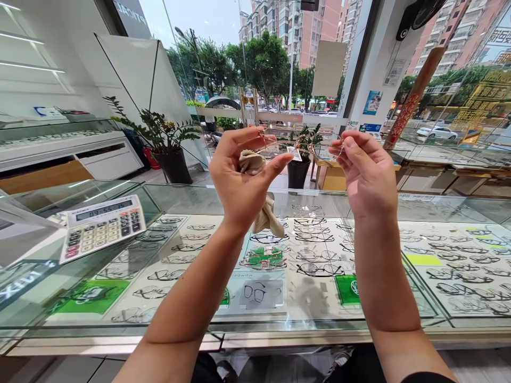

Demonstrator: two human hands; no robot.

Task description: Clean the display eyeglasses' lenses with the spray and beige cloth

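A thin-framed pair of eyeglasses is raised in front of me, above the glass counter. My left hand steadies one side of the frame with its fingertips, its thumb stretched out beneath. A crumpled beige cloth is tucked in the same palm, and part of it hangs down behind the wrist. On the other side, my right hand pinches a slim end of the eyeglasses between thumb and forefinger. A small white tag shows by the frame. The fine outline of the lenses blends into the background.
Below my arms, a glass display case holds rows of eyeglasses. A calculator rests on the glass at the left. Beyond the counter stand potted plants and a large window facing the street. Another display counter extends at the right.
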